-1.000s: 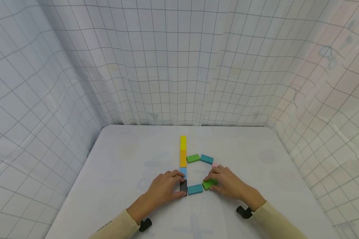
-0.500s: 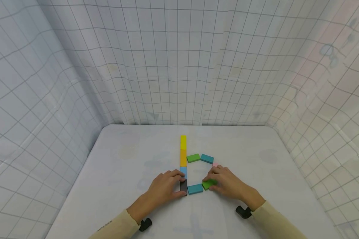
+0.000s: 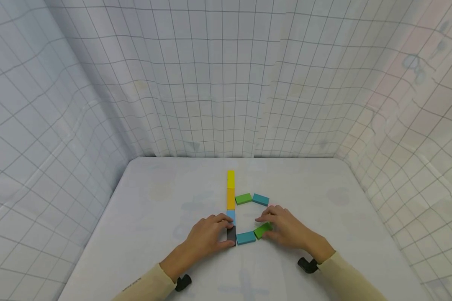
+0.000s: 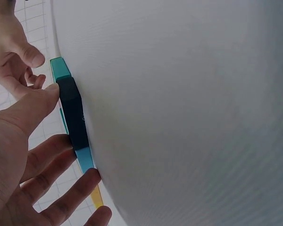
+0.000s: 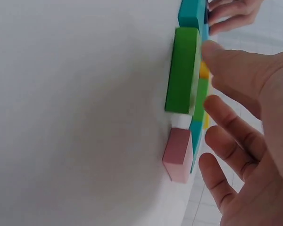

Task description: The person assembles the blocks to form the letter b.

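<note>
My left hand holds the black block by its ends, the thumb at the near end and a finger at the far end. Its other fingers reach along the light blue block in the left wrist view. My right hand has its fingers spread and raised off the near green block; the thumb is close to that block's top edge in the right wrist view. A teal block lies between the black and green ones. The pink block is mostly hidden behind the right hand in the head view.
Beyond the black and light blue blocks, an orange block and a yellow block continue the straight row. A second green block and teal block curve off to its right. Gridded white curtains surround the white table.
My right hand's fingers have let go of the near green block and lifted off it, so more of it shows. The left hand stays on the black block.
</note>
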`<state>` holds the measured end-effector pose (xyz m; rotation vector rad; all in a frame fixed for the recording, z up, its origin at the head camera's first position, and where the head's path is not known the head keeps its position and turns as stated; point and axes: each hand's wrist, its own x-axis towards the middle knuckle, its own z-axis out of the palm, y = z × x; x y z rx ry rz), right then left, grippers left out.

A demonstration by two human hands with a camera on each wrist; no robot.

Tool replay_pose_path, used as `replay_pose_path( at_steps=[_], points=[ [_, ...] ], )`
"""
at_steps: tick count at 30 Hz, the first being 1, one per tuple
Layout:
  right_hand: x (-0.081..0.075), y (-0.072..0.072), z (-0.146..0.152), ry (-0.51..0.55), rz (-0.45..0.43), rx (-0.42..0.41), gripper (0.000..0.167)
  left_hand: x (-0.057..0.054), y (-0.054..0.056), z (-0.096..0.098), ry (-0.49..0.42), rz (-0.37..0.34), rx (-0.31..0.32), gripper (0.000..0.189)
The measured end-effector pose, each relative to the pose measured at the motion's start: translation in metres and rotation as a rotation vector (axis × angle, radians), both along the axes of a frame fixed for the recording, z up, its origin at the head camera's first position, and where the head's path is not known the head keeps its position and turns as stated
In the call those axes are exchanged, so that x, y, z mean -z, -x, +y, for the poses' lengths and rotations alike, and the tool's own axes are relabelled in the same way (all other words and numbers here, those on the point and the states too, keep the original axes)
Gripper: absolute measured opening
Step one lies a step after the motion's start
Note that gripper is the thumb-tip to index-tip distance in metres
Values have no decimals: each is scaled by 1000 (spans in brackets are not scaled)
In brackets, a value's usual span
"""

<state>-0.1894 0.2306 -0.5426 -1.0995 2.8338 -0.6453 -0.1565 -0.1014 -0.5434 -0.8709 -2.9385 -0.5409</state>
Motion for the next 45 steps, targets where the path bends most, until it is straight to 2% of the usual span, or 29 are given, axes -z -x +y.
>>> replay_pose_path(
  at_steps=[4,8,14,33,45],
  points=[
    [-1,5,5,87,3,96,46,-1,0,-1,3,3,2,43],
    [2,11,10,108,32,151,52,-1,-1,-1,4,8,2,44],
    [6,13,15,117,-36,188,51,-2,-2,-1,-5,15,11,43],
    [12,16,18,168,-118,201,48,0,-2,0,4,-9,-5,45],
    [12,15,18,193,-94,154,49,-1,-3,0,1,45,3,44]
  ],
)
